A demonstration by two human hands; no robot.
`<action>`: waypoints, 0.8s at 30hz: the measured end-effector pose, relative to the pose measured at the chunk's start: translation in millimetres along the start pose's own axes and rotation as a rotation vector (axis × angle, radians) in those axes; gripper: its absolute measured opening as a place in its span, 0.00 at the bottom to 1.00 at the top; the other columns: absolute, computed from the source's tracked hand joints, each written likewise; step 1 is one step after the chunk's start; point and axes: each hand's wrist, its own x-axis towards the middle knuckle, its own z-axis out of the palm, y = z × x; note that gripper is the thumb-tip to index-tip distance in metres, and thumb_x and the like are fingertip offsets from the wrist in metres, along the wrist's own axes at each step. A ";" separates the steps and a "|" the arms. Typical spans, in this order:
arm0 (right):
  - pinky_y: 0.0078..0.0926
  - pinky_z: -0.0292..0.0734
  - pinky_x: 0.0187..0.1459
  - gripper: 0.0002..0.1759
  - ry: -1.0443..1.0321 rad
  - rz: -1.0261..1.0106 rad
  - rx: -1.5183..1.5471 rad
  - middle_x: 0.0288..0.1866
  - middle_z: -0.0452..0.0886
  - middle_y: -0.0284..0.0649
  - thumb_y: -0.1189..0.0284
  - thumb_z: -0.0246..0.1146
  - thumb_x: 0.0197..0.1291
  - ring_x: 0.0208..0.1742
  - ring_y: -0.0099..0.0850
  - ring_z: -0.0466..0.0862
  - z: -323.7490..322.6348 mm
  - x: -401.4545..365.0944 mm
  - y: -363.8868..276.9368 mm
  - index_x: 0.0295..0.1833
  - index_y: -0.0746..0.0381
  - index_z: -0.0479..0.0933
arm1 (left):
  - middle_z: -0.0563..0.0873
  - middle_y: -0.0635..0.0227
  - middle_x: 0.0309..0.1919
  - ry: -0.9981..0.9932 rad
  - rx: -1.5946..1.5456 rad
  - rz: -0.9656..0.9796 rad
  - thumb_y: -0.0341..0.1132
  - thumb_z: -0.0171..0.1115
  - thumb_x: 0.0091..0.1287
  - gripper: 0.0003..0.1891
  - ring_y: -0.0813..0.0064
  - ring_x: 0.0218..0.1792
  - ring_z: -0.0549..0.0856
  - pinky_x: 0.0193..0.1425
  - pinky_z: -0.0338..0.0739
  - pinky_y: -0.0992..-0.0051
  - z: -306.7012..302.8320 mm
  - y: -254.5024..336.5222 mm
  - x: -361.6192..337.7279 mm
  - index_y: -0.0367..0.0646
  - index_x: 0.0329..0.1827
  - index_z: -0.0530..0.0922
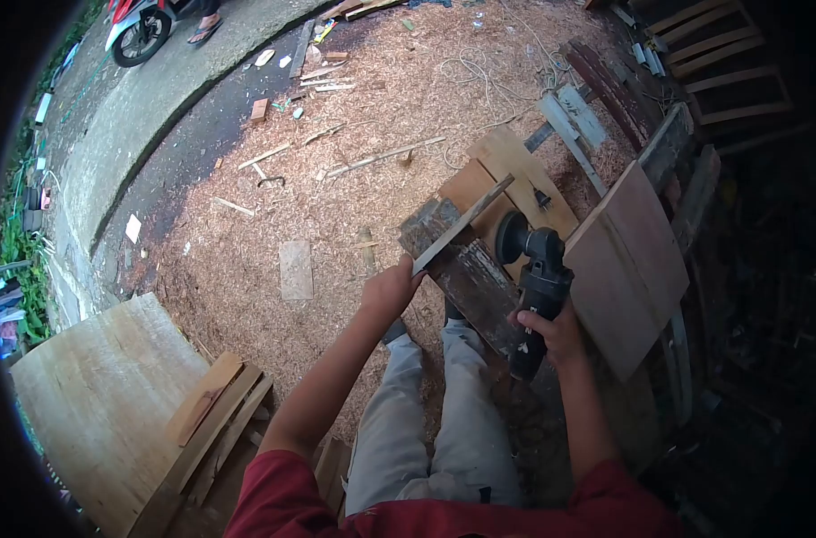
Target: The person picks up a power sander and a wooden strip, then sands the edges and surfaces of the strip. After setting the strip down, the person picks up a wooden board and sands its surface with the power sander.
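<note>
Over the plank (476,289), left hand (392,289) tight around wood strip (462,224), right hand (553,334) around grinder (539,273) alongside.

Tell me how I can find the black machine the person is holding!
Start at the big sawdust-covered ground and find the dark worn plank in the middle. Beside it, the right hand grips the black power tool. Everything around it is wood, like the thin strip in the left hand; only this is black with a round head.
</note>
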 end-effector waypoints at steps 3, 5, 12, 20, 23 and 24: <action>0.35 0.87 0.45 0.29 -0.018 0.123 0.114 0.42 0.86 0.41 0.78 0.74 0.54 0.39 0.32 0.89 -5.4 4.6 0.4 0.62 0.63 0.73 | 0.91 0.47 0.37 -0.011 0.014 -0.024 0.58 0.55 0.82 0.24 0.40 0.42 0.91 0.44 0.84 0.44 -6.2 5.2 -2.2 0.42 0.52 0.73; 0.35 0.87 0.48 0.29 0.000 0.085 -0.091 0.43 0.86 0.41 0.78 0.74 0.54 0.40 0.32 0.89 -9.6 7.6 2.9 0.62 0.63 0.73 | 0.91 0.46 0.37 -0.022 0.011 -0.034 0.58 0.57 0.81 0.24 0.40 0.42 0.91 0.45 0.84 0.45 -4.7 5.1 -2.1 0.41 0.50 0.74; 0.43 0.83 0.59 0.36 0.125 -0.223 -0.729 0.49 0.88 0.44 0.69 0.80 0.50 0.54 0.43 0.90 -4.7 23.1 14.1 0.65 0.66 0.76 | 0.90 0.50 0.35 -0.009 -0.210 -0.038 0.54 0.78 0.63 0.29 0.46 0.42 0.92 0.46 0.83 0.52 -18.8 -4.5 -5.7 0.40 0.54 0.78; 0.49 0.85 0.56 0.35 -0.002 -0.093 -0.859 0.50 0.90 0.56 0.62 0.81 0.51 0.57 0.56 0.90 29.8 38.2 4.7 0.62 0.66 0.80 | 0.91 0.53 0.37 -0.003 -0.133 -0.087 0.55 0.74 0.67 0.23 0.48 0.43 0.91 0.48 0.84 0.50 -15.0 -19.5 -7.2 0.43 0.47 0.82; 0.50 0.85 0.54 0.31 -0.046 -0.129 -0.850 0.48 0.90 0.58 0.61 0.81 0.51 0.55 0.59 0.90 41.6 42.3 11.0 0.58 0.66 0.81 | 0.91 0.52 0.38 0.004 -0.073 -0.125 0.56 0.71 0.69 0.22 0.46 0.44 0.91 0.48 0.84 0.50 -14.1 -18.0 -7.1 0.44 0.47 0.84; 0.51 0.85 0.54 0.30 -0.055 -0.135 -0.852 0.47 0.89 0.58 0.61 0.81 0.51 0.55 0.59 0.89 45.5 42.0 11.8 0.57 0.66 0.82 | 0.91 0.52 0.38 0.005 -0.057 -0.121 0.55 0.71 0.70 0.21 0.46 0.43 0.91 0.48 0.84 0.50 -14.4 -17.8 -8.3 0.45 0.47 0.84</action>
